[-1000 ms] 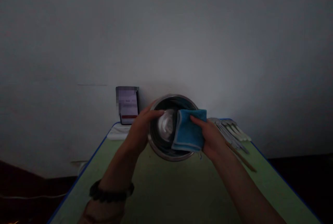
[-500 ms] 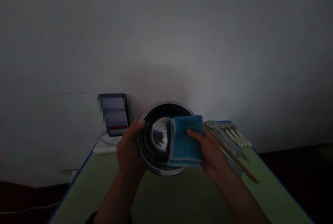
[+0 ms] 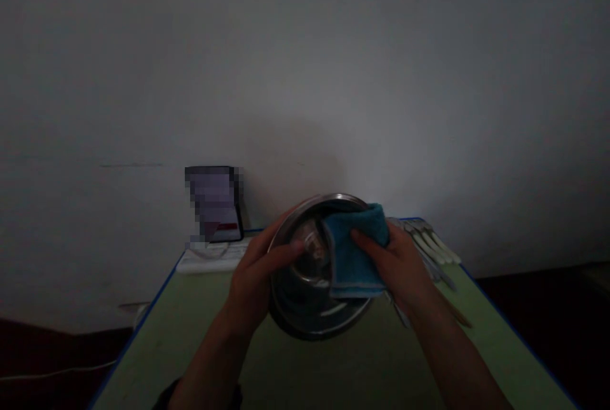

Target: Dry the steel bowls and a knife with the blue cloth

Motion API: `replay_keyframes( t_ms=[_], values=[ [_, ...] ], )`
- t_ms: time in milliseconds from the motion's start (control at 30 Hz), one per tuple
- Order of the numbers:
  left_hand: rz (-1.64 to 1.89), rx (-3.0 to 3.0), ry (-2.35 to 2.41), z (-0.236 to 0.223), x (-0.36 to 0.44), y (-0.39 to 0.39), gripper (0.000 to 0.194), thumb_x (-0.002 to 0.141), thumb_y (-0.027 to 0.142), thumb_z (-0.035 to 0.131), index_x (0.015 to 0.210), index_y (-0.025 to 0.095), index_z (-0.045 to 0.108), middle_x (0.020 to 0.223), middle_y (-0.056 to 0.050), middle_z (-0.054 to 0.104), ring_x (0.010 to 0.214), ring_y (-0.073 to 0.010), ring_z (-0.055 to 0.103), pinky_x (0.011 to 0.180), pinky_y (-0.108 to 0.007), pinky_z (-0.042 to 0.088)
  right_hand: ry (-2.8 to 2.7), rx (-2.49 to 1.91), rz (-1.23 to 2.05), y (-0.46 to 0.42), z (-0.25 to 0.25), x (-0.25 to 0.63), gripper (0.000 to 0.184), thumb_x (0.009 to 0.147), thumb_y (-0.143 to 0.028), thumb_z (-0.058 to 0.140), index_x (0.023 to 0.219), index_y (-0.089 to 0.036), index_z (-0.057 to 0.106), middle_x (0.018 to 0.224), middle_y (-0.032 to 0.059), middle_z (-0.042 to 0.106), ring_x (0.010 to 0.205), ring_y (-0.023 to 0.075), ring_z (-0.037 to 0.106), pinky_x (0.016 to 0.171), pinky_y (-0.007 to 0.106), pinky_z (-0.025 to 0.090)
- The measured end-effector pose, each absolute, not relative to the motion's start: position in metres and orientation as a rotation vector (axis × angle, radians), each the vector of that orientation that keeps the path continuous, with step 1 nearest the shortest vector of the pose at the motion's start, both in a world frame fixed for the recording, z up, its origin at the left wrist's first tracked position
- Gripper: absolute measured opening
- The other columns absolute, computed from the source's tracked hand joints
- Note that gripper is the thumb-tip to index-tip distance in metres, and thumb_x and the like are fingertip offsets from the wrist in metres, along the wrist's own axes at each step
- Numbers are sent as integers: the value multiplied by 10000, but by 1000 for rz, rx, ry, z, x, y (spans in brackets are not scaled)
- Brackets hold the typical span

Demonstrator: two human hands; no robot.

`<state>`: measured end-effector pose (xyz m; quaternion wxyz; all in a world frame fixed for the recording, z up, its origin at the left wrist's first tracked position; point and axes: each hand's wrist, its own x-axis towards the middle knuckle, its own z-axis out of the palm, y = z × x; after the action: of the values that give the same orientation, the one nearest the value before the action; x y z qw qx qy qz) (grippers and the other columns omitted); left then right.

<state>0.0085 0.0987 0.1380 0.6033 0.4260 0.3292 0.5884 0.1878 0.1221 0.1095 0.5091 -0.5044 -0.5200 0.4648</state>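
two hands are seen, one bowl and one cloth. the bowl (image 3: 298, 305) is held up over the near side of the one table (image 3: 190, 318), in the middle of the view, tilted so that its open mouth is turned toward the camera. it is made of shiny metal, round, with a bright rim, a darker inner wall and a round base in which pale reflections are caught.

its left side is gripped by the left hand (image 3: 252, 276): the thumb is laid over the rim into the bowl, while the fingers are mostly hidden behind the wall. the cloth (image 3: 355, 276) is pinched by the right hand (image 3: 393, 257), with the thumb on its front and the other fingers largely out of sight. the cloth is blue, folded in layers and edged in a paler trim; the right part of the bowl is covered by it. how firmly it is pressed there cannot be told.

at the table's far left, one screen (image 3: 216, 191) is stood upright by one white slab (image 3: 212, 262). at the right, several pieces of cutlery (image 3: 437, 246) are laid together, at least three with white handles; the exact count cannot be told. one brown stick (image 3: 462, 316) is partly hidden by the right forearm.
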Motion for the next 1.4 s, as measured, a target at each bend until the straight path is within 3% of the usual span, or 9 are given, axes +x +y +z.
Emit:
replay_keyframes(
  t_ms=[133,367,533,733,967,1067,1200,1400],
  values=[
    [1540,963,733,142,16,92,270,717,230,608,981,240,665,908,-4,699,935,-230,617,813,-330,496,-1132,-1168,1129,115,114,183,290,667,-401,651,872,-197,634,778,21,671,675,178,608,633,310,475],
    [2045,934,746,130,35,89,299,728,179,598,1003,291,628,1000,60,661,989,-149,580,866,-227,448,-706,-956,1526,105,110,156,317,655,-346,661,931,-199,609,859,32,690,700,182,635,626,304,493],
    [1724,1073,656,141,21,92,334,710,319,592,1032,230,603,1034,-31,647,1057,-256,543,887,-365,452,-769,-969,1507,107,110,162,278,645,-282,661,906,-197,616,834,19,692,699,180,631,658,318,489],
    [1428,1216,663,142,4,93,405,690,228,617,1094,212,601,1090,-50,637,1080,-292,528,914,-402,430,-1298,-1190,1081,113,112,184,194,677,-355,640,786,-195,643,755,3,663,692,171,587,685,314,451],
    [1755,1260,663,120,44,84,374,795,209,507,1164,246,559,1206,-16,572,1158,-242,467,1010,-368,330,-1249,-1245,736,121,111,188,301,688,-392,618,914,-193,624,790,25,659,688,174,570,657,307,443],
    [1984,1158,704,115,59,80,371,797,216,483,1156,273,555,1207,0,567,1157,-229,468,993,-354,343,-1130,-1205,810,119,105,178,303,681,-397,624,899,-186,620,801,29,662,719,181,584,677,309,452],
    [2179,1117,743,107,60,86,389,791,193,491,1152,329,533,1225,43,543,1157,-182,462,987,-302,333,-957,-1007,1166,112,95,155,316,706,-377,607,965,-195,591,952,38,664,845,184,611,755,310,462],
    [1992,1105,621,111,37,100,375,738,300,565,1112,303,558,1133,36,589,1110,-193,494,941,-292,385,-970,-1022,1241,113,93,157,313,690,-357,619,961,-201,603,966,31,668,887,185,610,799,320,451]
  ],
)
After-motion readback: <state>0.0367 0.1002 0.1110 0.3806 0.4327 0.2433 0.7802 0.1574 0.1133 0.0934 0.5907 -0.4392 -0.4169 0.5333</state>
